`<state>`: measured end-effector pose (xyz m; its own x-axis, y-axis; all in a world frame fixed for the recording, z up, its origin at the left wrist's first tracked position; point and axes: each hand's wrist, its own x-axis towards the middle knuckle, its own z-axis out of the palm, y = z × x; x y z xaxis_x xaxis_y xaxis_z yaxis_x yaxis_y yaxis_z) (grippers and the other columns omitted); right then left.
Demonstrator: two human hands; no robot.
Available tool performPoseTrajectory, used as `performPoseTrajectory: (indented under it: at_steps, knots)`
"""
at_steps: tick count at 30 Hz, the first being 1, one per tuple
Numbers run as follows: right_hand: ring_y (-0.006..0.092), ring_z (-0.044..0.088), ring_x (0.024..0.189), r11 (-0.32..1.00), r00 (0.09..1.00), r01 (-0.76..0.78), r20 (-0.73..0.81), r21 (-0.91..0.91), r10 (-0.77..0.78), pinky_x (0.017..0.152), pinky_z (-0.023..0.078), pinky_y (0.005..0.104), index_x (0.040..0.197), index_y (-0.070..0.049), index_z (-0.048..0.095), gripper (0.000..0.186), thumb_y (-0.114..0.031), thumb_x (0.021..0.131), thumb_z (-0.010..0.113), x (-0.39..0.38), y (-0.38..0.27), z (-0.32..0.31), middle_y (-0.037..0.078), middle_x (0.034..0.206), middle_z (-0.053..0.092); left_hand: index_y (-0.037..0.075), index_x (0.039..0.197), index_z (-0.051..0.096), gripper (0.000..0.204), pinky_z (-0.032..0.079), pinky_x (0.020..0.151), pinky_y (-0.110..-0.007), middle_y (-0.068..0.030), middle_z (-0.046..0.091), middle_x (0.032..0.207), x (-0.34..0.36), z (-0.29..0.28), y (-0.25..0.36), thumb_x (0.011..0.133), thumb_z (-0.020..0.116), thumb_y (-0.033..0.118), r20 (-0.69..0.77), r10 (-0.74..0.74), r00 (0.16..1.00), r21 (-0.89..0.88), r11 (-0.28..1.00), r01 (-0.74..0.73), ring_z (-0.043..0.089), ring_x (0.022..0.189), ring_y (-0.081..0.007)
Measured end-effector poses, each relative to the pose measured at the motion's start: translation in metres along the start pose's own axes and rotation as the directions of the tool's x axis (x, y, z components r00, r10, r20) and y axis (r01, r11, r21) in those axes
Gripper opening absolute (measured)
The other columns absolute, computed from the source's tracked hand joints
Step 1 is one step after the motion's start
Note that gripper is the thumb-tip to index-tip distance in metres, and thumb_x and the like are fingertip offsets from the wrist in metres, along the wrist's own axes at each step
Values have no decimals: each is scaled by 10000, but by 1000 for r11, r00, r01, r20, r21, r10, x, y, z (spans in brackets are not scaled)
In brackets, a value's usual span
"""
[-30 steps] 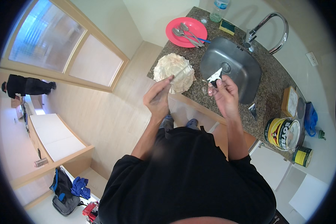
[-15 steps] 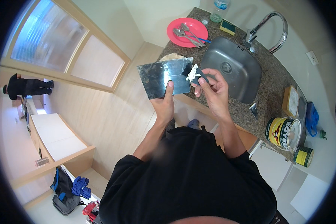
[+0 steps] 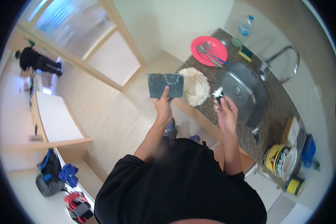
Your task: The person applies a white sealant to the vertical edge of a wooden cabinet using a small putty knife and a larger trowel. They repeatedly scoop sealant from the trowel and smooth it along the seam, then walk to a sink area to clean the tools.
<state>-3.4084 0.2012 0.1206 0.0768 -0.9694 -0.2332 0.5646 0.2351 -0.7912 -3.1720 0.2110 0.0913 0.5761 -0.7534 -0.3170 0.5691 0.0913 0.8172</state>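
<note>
My left hand [image 3: 163,106] grips a flat, dark rectangular plate [image 3: 158,83] by its near edge, thumb on top. Pale smears mark the plate's far edge. In my right hand [image 3: 227,114] is a small dark scraper [image 3: 221,99], pinched between thumb and fingers, with a lump of white paste [image 3: 218,92] on its tip. The scraper is held over the counter, beside the sink [image 3: 263,98] and apart from the plate. Right of the plate, at the counter's edge, lies a round, cream-coloured, crusted thing [image 3: 195,87] whose kind I cannot make out.
A pink plate [image 3: 198,42] with spoons and forks, a bottle [image 3: 244,29] and a sponge [image 3: 245,53] stand beyond the sink and its tap [image 3: 295,61]. A yellow-and-black bucket [image 3: 274,158] and a small tin [image 3: 294,186] are at right. A person [image 3: 35,59] is far left.
My hands have drawn apart, taking the pasted scraper away from the plate. The plate now lies flatter to view, and the view has shifted, exposing more of the cream-coloured round thing.
</note>
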Motion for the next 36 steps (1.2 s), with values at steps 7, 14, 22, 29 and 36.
performPoseTrajectory:
  at_steps: [7, 14, 22, 29, 36]
  knots:
    - [163, 610, 930, 999, 999, -35, 17, 7, 35, 799, 481, 299, 1185, -32, 600, 214, -129, 997, 630, 9, 10, -13, 72, 1061, 661, 17, 1206, 584, 259, 558, 839, -385, -90, 656, 1159, 46, -21, 40, 967, 653, 90, -204, 64, 977, -147, 985, -95, 648, 1021, -192]
    - [156, 622, 873, 991, 977, -130, 173, 16, 125, 781, 500, 283, 1131, -78, 595, 162, -149, 992, 635, 49, 24, 21, 53, 1008, 674, 24, 1333, 463, 469, 571, 840, -334, -101, 643, 1133, 120, -60, 156, 922, 688, 19, -355, 502, 788, -153, 801, -579, 656, 1040, -202]
    - [186, 588, 946, 914, 859, -384, 413, 126, 304, 816, 487, 325, 1106, -51, 630, 184, -193, 990, 621, 68, 53, 102, 46, 1018, 665, 90, 1393, 490, 607, 551, 883, -356, -156, 692, 1112, 112, -135, 173, 839, 727, 16, -211, 793, 571, 470, 594, -653, 671, 1055, -215]
    - [135, 569, 830, 922, 669, -357, 649, -149, 364, 720, 445, 283, 1059, -78, 609, 105, -157, 1000, 644, 49, 103, 169, 20, 945, 647, 27, 1103, 748, 285, 496, 998, -372, -199, 724, 1135, 28, -154, 79, 882, 714, 203, 57, 460, 886, 609, 687, -396, 673, 1105, -302]
    - [88, 598, 822, 853, 473, -310, 711, -419, 521, 756, 494, 234, 984, -38, 625, 94, -127, 1012, 632, -30, 175, 208, 12, 891, 637, -4, 1304, 637, 529, 492, 995, -392, -187, 674, 1263, -84, -193, 64, 956, 664, 393, -156, 385, 910, 499, 826, -264, 651, 1130, -288]
